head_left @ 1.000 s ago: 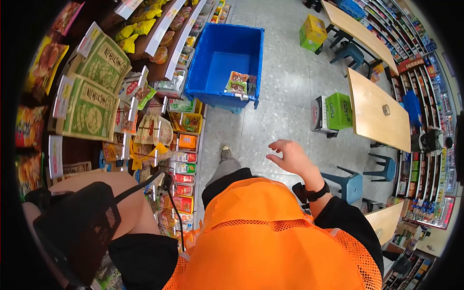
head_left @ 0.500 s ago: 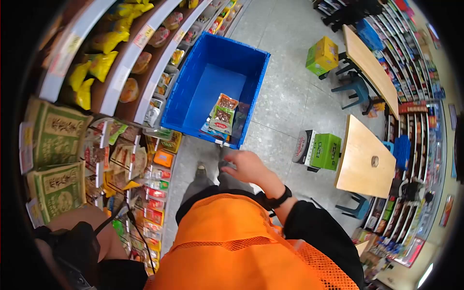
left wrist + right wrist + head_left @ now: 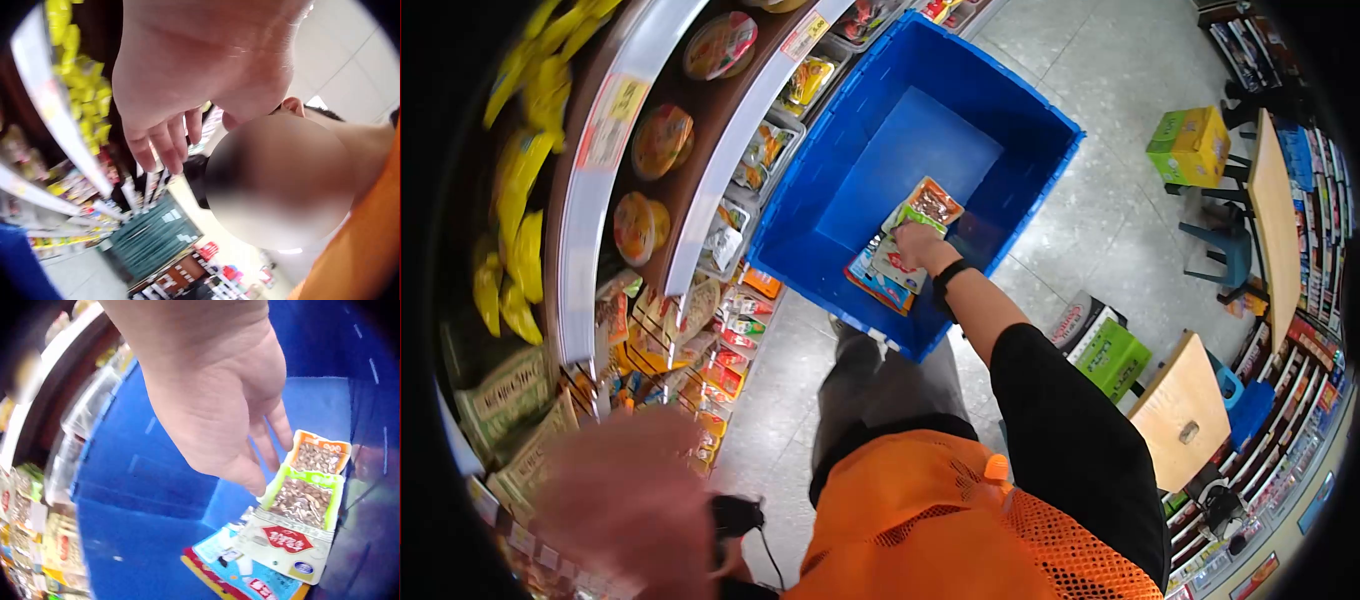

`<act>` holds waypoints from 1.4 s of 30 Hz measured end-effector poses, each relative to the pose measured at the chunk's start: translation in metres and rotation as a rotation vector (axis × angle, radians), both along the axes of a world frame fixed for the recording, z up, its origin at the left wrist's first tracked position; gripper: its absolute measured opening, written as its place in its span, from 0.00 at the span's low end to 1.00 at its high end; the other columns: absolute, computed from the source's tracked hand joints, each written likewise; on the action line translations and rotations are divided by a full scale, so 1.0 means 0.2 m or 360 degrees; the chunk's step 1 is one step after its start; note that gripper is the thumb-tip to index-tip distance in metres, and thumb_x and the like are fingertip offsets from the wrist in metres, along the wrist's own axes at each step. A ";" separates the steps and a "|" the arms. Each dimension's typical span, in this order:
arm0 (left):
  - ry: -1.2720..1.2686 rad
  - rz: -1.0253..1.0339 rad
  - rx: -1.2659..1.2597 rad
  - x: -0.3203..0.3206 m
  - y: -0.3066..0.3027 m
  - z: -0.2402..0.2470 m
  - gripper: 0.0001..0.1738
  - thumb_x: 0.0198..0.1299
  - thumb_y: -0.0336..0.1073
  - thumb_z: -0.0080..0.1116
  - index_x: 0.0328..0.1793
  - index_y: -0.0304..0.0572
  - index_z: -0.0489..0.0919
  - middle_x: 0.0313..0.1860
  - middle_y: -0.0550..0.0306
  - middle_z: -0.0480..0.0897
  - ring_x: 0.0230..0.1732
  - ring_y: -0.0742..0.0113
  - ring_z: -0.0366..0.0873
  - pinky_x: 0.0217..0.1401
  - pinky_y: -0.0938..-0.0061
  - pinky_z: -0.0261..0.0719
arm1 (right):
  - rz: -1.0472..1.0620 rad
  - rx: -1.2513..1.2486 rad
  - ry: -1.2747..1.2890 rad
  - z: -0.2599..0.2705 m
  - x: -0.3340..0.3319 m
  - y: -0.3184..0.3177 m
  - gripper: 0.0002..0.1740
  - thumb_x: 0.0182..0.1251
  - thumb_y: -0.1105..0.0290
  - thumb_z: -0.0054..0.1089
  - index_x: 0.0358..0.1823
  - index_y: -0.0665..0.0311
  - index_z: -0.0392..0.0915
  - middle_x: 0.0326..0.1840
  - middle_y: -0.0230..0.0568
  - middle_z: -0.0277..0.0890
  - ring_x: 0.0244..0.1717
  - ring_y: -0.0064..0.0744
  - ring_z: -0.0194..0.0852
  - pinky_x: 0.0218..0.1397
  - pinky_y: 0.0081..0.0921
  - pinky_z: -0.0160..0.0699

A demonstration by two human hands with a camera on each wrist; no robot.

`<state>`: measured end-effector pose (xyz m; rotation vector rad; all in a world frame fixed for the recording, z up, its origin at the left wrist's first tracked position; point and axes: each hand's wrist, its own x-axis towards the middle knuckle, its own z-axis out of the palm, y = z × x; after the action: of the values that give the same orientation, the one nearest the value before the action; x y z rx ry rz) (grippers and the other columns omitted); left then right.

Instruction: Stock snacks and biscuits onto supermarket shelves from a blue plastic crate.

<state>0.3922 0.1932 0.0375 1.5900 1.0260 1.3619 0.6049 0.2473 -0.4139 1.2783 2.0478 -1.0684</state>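
Note:
My right hand (image 3: 918, 243) reaches down inside a blue plastic crate (image 3: 840, 190). In the right wrist view its fingertips are right at the left edge of a green-trimmed snack packet (image 3: 303, 503) with a clear window. An orange-topped snack packet (image 3: 320, 455) lies partly under that one, and a light-blue packet (image 3: 250, 559) sticks out below. The fingers are fairly straight, not curled round any packet. My left hand (image 3: 194, 81) hangs with loosely bent fingers and holds nothing; in the head view it is a blur in front of the shelves at lower left.
Along the left run store shelves (image 3: 710, 150) with yellow bags, round cups and hanging packets. Wooden tables (image 3: 1185, 410) stand to the right, with a green box (image 3: 1112, 360), a yellow-green carton (image 3: 1190, 147) and a blue stool (image 3: 1222, 255) near them. Grey floor tiles (image 3: 1090, 240) lie between.
My right hand has gone from in front of the body down into the crate, onto the packets. The crate now looks nearer and larger. My left hand has moved and is blurred.

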 end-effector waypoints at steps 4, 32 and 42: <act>0.0696 -0.0546 -0.1300 -0.01 -0.25 -0.51 0.24 0.65 0.35 0.64 0.67 0.37 0.79 0.61 0.43 0.84 0.60 0.47 0.82 0.66 0.58 0.77 | 0.0303 -0.0040 -0.0137 -0.26 -0.11 0.09 0.43 0.63 0.66 0.69 0.80 0.56 0.61 0.83 0.47 0.61 0.72 0.46 0.76 0.66 0.44 0.83; 0.1589 -0.0377 -0.1374 -0.12 -0.54 -0.79 0.28 0.65 0.43 0.66 0.66 0.33 0.78 0.56 0.37 0.84 0.57 0.38 0.81 0.60 0.53 0.80 | 0.0971 0.0575 0.0024 -0.45 0.16 0.27 0.09 0.69 0.65 0.61 0.41 0.48 0.90 0.45 0.29 0.90 0.52 0.37 0.89 0.49 0.37 0.88; 0.1621 -0.0192 -0.0846 -0.18 -0.43 -0.79 0.40 0.62 0.43 0.71 0.77 0.36 0.68 0.71 0.37 0.77 0.71 0.41 0.75 0.71 0.56 0.76 | 0.0299 0.0708 0.0474 0.47 0.33 0.30 0.09 0.55 0.62 0.73 0.33 0.59 0.89 0.38 0.44 0.88 0.43 0.52 0.88 0.47 0.46 0.87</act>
<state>0.3564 0.1081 -0.1208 1.8567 1.6471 0.0627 0.6715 0.3076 -0.3197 1.1424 2.6837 -0.7783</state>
